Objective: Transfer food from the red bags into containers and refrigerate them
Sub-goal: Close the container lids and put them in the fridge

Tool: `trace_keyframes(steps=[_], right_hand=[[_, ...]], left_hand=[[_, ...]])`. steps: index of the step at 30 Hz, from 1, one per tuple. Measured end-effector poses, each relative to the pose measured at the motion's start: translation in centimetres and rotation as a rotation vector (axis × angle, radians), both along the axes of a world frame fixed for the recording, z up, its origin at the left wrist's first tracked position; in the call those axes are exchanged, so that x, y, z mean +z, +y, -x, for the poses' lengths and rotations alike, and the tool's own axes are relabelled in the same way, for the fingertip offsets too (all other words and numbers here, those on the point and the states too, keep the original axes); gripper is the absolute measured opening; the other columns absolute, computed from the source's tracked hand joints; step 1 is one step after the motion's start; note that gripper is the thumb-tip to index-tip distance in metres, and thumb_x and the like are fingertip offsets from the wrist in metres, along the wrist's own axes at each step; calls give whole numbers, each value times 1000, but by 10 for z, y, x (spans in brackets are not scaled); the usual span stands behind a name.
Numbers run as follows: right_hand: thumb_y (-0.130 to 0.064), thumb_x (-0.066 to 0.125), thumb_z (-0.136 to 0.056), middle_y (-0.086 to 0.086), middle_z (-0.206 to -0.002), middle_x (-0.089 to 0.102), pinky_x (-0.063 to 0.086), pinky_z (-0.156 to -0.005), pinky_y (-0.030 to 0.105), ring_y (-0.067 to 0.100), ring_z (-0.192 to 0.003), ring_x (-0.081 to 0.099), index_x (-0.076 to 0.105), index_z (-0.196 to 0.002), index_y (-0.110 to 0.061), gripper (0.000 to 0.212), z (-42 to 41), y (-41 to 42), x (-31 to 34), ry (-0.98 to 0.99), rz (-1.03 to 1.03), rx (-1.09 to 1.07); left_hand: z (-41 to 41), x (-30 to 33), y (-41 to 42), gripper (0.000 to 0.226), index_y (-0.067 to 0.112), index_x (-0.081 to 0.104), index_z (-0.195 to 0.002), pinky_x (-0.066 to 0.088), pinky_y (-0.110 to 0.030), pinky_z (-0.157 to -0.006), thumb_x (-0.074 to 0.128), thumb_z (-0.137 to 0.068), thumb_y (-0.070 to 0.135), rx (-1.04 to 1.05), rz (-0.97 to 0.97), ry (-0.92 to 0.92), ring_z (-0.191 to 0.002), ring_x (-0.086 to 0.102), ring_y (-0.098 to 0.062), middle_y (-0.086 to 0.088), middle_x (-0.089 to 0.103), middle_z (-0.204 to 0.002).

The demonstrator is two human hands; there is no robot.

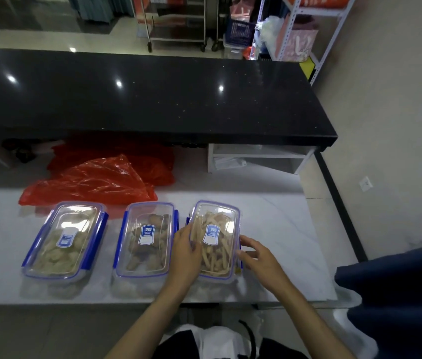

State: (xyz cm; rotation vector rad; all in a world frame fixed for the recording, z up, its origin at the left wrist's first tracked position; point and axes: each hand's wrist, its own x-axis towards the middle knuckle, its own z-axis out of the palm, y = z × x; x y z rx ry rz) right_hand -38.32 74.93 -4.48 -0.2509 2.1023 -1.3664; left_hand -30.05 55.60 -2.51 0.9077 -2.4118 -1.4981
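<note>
Three clear lidded containers with blue clips stand in a row on the white marble counter (282,216). The left container (66,239) holds pale round pieces, the middle container (146,239) brown chunks, the right container (216,238) pale strips. My left hand (186,251) holds the right container's left side, fingers curled at its edge. On the container's right side rests my right hand (255,253), its fingers at the blue clip. Behind the containers lie crumpled red bags (95,180), flat on the counter.
A raised black countertop (152,99) runs across behind the marble surface. A white shelf unit (259,158) sits under it at right. A dark blue cloth (396,286) hangs at the right edge. Metal racks and shelves stand on the floor beyond.
</note>
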Motion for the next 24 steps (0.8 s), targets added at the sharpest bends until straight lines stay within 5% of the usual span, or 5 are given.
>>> trace_keyframes(steps=[5, 10, 15, 17, 24], right_hand=[[-28, 72, -93, -11, -123, 56, 56, -65, 14, 5, -99, 66, 54, -131, -36, 43, 0, -6, 7, 55, -2, 23], [-27, 72, -94, -4, -117, 54, 53, -60, 11, 10, -90, 65, 61, -130, -32, 38, 8, -8, 3, 120, -57, -32], [-26, 67, -97, 0, -103, 68, 58, -61, 19, 14, -80, 70, 65, -135, -25, 38, 13, 4, -1, 37, -63, 35], [-24, 67, -97, 1, -105, 68, 62, -68, 24, 14, -84, 72, 67, -130, -29, 33, 12, 2, 0, 19, -20, 62], [-31, 68, -97, -4, -105, 71, 64, -73, 28, 15, -93, 73, 62, -134, -39, 39, 16, -5, 11, 10, 86, 10]], left_hand=[[-5, 19, 11, 35, 41, 46, -113, 47, -1, -67, 51, -106, 7, 1, -79, -11, -94, 60, 19, 29, 52, -99], [-2, 13, 8, 28, 32, 54, -117, 43, 3, -67, 51, -105, 8, -17, -69, -36, -94, 59, 7, 24, 56, -100], [3, -28, 3, 54, 52, 46, -138, 60, -43, -93, 61, -86, 48, -80, -61, -136, -120, 62, -13, 13, 61, -131], [4, -42, 0, 59, 52, 45, -138, 59, -48, -94, 61, -82, 50, -84, -57, -140, -121, 61, -14, 13, 62, -131], [2, 10, 6, 34, 49, 49, -124, 46, -11, -76, 61, -99, 29, -32, -103, -52, -107, 58, 3, 21, 60, -121]])
